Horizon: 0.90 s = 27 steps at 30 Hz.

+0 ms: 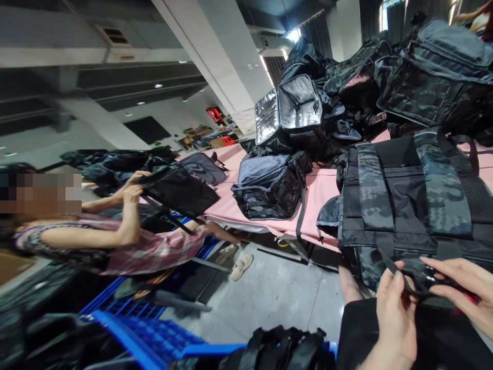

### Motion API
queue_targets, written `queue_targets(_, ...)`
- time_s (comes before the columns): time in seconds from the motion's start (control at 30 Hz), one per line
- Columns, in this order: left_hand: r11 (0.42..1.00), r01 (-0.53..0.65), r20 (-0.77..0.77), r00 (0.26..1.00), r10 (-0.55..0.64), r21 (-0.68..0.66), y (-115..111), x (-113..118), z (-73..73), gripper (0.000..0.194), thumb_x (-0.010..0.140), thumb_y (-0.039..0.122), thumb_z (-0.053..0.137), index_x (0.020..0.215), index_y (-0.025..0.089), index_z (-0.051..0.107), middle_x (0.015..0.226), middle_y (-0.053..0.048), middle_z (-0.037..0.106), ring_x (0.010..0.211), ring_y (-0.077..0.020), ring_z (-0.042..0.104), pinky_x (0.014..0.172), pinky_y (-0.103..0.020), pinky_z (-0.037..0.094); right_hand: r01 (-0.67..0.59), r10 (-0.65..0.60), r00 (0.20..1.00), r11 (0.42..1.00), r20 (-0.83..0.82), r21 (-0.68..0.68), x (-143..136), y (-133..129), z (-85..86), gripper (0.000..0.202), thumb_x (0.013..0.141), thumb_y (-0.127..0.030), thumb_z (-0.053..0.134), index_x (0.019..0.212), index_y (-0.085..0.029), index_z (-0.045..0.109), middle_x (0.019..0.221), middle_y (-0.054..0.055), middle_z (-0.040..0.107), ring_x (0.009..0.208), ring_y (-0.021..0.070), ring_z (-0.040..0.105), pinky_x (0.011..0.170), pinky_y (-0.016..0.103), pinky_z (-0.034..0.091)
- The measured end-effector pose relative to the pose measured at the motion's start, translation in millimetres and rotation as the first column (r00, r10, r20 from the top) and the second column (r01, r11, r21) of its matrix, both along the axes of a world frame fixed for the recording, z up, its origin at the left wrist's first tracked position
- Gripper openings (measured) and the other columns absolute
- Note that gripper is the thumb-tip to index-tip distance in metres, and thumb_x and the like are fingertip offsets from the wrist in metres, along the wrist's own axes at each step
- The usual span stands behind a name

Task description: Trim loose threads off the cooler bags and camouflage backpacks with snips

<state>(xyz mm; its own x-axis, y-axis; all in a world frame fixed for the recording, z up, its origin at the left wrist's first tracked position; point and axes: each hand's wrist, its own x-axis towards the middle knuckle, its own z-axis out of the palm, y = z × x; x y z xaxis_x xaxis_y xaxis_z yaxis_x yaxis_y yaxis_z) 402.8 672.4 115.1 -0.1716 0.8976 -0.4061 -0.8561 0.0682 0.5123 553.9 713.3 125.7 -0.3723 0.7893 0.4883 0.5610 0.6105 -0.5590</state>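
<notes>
A large black and camouflage backpack (408, 190) lies at the right, its two padded straps facing up. At its lower edge my left hand (396, 308) is closed on a thin black strap (391, 262). Just to the right, my right hand (458, 288) has its thumb and fingers closed round a dark piece at the strap, which looks like a buckle. The exact shape of that piece is partly hidden by the fingers. Both hands are close together, above my dark-clothed lap.
On the pink table (265, 210) stand a small camouflage bag (269, 187), an open silver-lined bag (300, 103) and a pile of bags (431, 77). At the left a seated person (127, 231) holds a black bag (181, 190). Blue crates (146, 334) with black items stand below.
</notes>
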Motion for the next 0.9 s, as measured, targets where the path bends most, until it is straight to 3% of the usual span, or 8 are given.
queue_targets(0.13,0.995,-0.030,-0.421,0.904,0.070,0.100,0.6,-3.2,-6.2,0.023,0.076,0.035,0.075,0.085,0.014,0.074,0.072,-0.001,0.062,0.067,-0.0096,0.047,0.065,-0.020,0.040,-0.075,0.072,0.992,0.997,0.103,0.027,-7.0,15.6,7.5,0.035,0.095,-0.052,0.049,0.125,-0.035,0.059,0.106,-0.002,0.066,0.088,0.0161,0.067,0.068,0.022,0.054)
queue_targets(0.2,0.994,-0.004,-0.520,0.852,0.058,0.105,0.7,-6.1,-6.9,0.023,0.080,0.036,0.071,0.082,0.013,0.074,0.069,-0.001,0.057,0.066,-0.0101,0.043,0.064,-0.020,0.038,-0.110,0.107,0.985,0.994,0.135,0.018,-10.0,21.9,9.5,0.031,0.096,-0.050,0.049,0.119,-0.034,0.061,0.104,-0.002,0.067,0.086,0.0155,0.067,0.066,0.022,0.054)
queue_targets(0.43,0.998,0.026,-0.563,0.826,0.009,0.055,-1.3,-10.0,-6.8,0.030,0.078,0.042,0.070,0.084,0.013,0.074,0.076,-0.004,0.062,0.074,-0.0145,0.049,0.070,-0.024,0.041,-0.190,0.194,0.965,0.981,0.174,-0.039,-21.2,33.7,10.7,0.024,0.096,-0.043,0.050,0.111,-0.031,0.064,0.099,-0.001,0.067,0.085,0.0152,0.065,0.070,0.024,0.053)
queue_targets(0.6,0.999,0.041,-0.510,0.860,-0.017,0.036,-2.4,-11.6,-5.2,0.033,0.077,0.040,0.071,0.096,0.014,0.076,0.083,-0.005,0.066,0.069,-0.0120,0.047,0.070,-0.024,0.041,-0.136,0.140,0.980,0.990,0.140,-0.039,-16.7,35.2,14.3,0.022,0.097,-0.044,0.048,0.102,-0.030,0.065,0.097,-0.003,0.068,0.084,0.0156,0.065,0.069,0.025,0.052)
queue_targets(0.77,0.995,0.075,-0.509,0.860,-0.029,0.070,-2.2,-13.1,-6.0,0.029,0.080,0.040,0.069,0.081,0.011,0.072,0.068,-0.002,0.057,0.065,-0.0107,0.044,0.065,-0.023,0.037,-0.177,0.192,0.969,0.978,0.156,-0.108,-14.7,28.3,10.0,0.026,0.095,-0.044,0.052,0.116,-0.030,0.061,0.104,-0.001,0.066,0.088,0.0168,0.065,0.068,0.025,0.053)
queue_targets(0.9,0.992,0.095,-0.506,0.862,-0.039,0.085,-3.5,-13.4,-7.4,0.030,0.083,0.040,0.067,0.084,0.010,0.069,0.069,-0.001,0.056,0.066,-0.0106,0.044,0.065,-0.023,0.036,-0.178,0.180,0.970,0.984,0.166,-0.026,-18.6,23.1,11.1,0.019,0.096,-0.039,0.051,0.108,-0.030,0.062,0.101,-0.003,0.067,0.087,0.0163,0.066,0.073,0.027,0.052)
